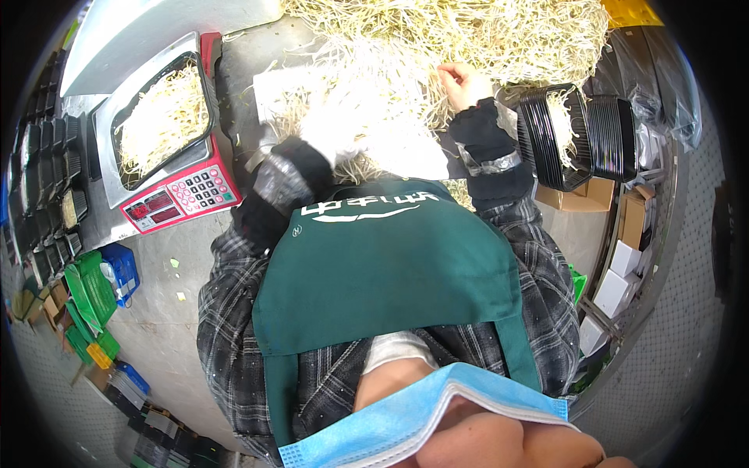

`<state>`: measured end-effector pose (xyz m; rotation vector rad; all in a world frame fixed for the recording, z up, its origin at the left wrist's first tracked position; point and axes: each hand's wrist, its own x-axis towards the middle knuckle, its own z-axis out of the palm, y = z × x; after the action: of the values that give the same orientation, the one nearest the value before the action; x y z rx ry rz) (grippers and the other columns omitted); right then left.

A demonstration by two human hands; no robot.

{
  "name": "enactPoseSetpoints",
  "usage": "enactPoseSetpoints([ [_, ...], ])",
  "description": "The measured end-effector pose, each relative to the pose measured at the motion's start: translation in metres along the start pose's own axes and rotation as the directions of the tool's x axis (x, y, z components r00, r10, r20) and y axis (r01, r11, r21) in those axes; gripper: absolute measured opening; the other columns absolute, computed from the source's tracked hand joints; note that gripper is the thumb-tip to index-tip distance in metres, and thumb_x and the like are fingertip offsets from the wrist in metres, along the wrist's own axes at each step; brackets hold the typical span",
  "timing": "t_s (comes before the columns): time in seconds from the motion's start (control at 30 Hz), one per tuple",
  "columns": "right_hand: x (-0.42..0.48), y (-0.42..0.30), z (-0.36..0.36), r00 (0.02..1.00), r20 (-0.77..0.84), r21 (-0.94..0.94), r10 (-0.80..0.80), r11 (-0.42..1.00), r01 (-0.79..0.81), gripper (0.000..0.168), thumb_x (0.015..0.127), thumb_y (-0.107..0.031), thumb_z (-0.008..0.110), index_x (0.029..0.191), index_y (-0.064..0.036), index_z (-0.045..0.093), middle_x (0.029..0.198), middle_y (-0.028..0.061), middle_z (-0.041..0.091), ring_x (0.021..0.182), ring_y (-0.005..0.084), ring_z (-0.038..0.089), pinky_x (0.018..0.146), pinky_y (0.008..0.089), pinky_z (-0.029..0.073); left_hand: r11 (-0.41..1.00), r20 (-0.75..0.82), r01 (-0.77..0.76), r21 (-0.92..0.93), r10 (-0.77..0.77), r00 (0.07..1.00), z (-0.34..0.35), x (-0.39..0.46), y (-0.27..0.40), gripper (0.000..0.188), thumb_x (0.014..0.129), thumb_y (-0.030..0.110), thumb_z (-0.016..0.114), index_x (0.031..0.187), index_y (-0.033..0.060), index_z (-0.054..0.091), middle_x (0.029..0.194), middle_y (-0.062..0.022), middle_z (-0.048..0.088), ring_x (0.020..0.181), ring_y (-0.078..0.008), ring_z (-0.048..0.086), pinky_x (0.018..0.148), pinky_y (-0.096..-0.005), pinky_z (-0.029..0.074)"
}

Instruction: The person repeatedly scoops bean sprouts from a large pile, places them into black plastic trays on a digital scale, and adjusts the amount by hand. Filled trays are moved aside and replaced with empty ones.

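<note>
Glare washes out my left hand [319, 130], which is among loose bean sprouts on a white sheet [418, 158]; its fingers cannot be made out. My right hand [467, 88] has curled fingers at the right side of the bean sprouts [386, 76]; whether it grips any is unclear. A larger heap of bean sprouts [526, 41] lies beyond it. To the left, a black plastic tray [209, 117] full of sprouts sits on the steel pan of a red digital scale [181, 199], whose display is lit.
Nested black trays [535, 140] stand right of my right hand, some sprouts in the front one, with another black stack [611, 137] beside them. A white foam box [158, 35] is at the upper left. More black trays [47, 152] line the far left. Green crates [90, 289] are on the floor.
</note>
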<state>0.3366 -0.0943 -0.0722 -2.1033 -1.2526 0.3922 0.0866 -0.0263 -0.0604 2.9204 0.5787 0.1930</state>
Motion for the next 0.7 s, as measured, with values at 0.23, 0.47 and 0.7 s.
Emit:
enactPoseSetpoints([
  [0.23,-0.002,-0.010,0.002,0.993,0.109,-0.170,0.041,0.985,-0.022,0.032,0.071,-0.036,0.063,0.090,-0.011,0.064,0.061,0.0034,0.058,0.057,0.0155,0.056,0.055,0.0260,0.045,0.963,0.099,0.232,-0.140,-0.219,0.971,-0.036,-0.061,-0.007,0.091,0.056,0.039,0.074,0.131,0.0177,0.029,0.130,-0.0163,0.031,0.118,-0.0326,0.030,0.099,-0.0479,0.019],
  [0.47,0.012,-0.014,-0.002,0.994,-0.065,0.306,-0.086,0.947,0.102,0.019,0.074,-0.018,0.065,0.086,-0.005,0.061,0.059,0.0000,0.056,0.053,0.0059,0.050,0.050,0.0190,0.041,0.989,-0.153,0.115,-0.098,-0.129,0.980,0.004,-0.033,-0.012,0.048,0.065,0.026,0.063,0.110,0.0145,0.053,0.117,-0.0125,0.045,0.113,-0.0324,0.036,0.096,-0.0482,0.024],
  [0.7,-0.070,-0.019,-0.123,0.871,0.477,0.361,-0.119,0.930,-0.071,0.008,0.074,-0.007,0.064,0.074,-0.003,0.057,0.065,-0.0006,0.053,0.060,0.0037,0.046,0.057,0.0193,0.040,0.960,-0.084,0.101,-0.261,-0.127,0.988,-0.019,-0.052,-0.005,0.055,0.056,0.018,0.072,0.108,0.0182,0.055,0.122,-0.0142,0.041,0.116,-0.0330,0.034,0.096,-0.0443,0.025],
])
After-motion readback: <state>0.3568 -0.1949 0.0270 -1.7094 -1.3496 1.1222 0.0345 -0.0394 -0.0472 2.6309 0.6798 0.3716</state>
